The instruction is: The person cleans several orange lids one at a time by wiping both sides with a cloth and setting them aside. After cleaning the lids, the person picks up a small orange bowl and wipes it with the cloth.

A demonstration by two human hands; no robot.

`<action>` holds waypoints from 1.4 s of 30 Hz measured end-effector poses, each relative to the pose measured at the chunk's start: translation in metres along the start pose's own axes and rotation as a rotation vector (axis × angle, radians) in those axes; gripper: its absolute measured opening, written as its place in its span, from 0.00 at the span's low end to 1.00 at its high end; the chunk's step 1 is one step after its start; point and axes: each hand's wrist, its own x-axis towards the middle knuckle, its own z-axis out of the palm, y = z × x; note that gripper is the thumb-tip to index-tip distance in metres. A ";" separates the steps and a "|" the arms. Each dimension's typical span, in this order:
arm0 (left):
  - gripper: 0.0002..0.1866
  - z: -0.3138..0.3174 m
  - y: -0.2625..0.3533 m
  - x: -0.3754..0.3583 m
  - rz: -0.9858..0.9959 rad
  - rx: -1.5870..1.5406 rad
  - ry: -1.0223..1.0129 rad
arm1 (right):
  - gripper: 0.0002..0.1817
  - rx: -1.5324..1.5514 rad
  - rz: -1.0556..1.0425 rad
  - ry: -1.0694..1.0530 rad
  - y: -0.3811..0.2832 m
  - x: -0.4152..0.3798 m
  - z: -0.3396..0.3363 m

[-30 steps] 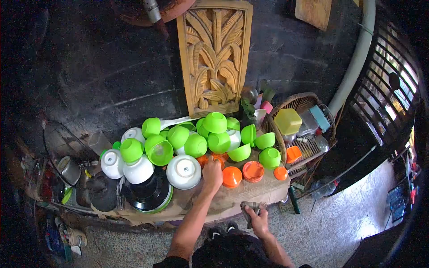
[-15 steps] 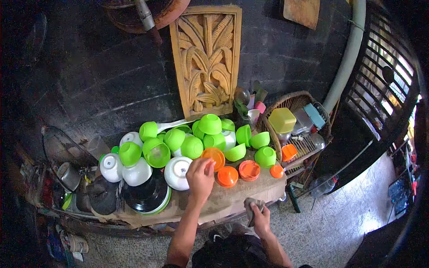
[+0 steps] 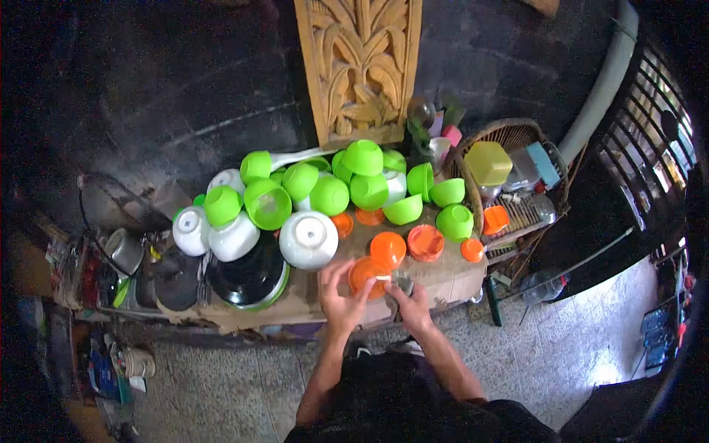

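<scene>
Just above the front of the cardboard-covered counter, my left hand (image 3: 341, 301) grips a round orange lid (image 3: 365, 275) by its edge, fingers curved around the left side. Bunched in my right hand (image 3: 413, 306) is a grey-brown cloth (image 3: 402, 285), and the thumb of that hand meets the lid's right edge. Right behind lies an orange lid (image 3: 388, 249), with a stack of orange lids (image 3: 425, 244) to its right. A smaller orange lid (image 3: 472, 250) sits near the counter's right end. Two orange pieces, partly hidden, show behind the white bowl (image 3: 309, 240).
Many green bowls (image 3: 269, 204) and several white bowls are piled along the back. A black round pan or plate (image 3: 247, 273) rests at the left front. On the right stands a wicker basket (image 3: 473, 148) with plastic containers. A carved wooden panel (image 3: 362, 66) leans behind.
My left hand has drawn the orange lid toward me from beside the bowls. The right hand has moved up with the cloth to meet it. The view has tilted down.
</scene>
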 end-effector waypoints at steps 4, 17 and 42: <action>0.33 0.028 -0.030 -0.023 -0.593 -0.698 0.056 | 0.13 0.106 0.092 0.011 -0.022 0.002 0.006; 0.27 0.021 -0.039 -0.026 -0.904 -1.379 -0.085 | 0.16 -0.430 -0.222 0.091 0.003 -0.004 -0.026; 0.20 0.024 -0.070 -0.051 -1.040 -1.305 -0.099 | 0.36 -0.796 -0.783 -0.089 0.028 0.007 0.010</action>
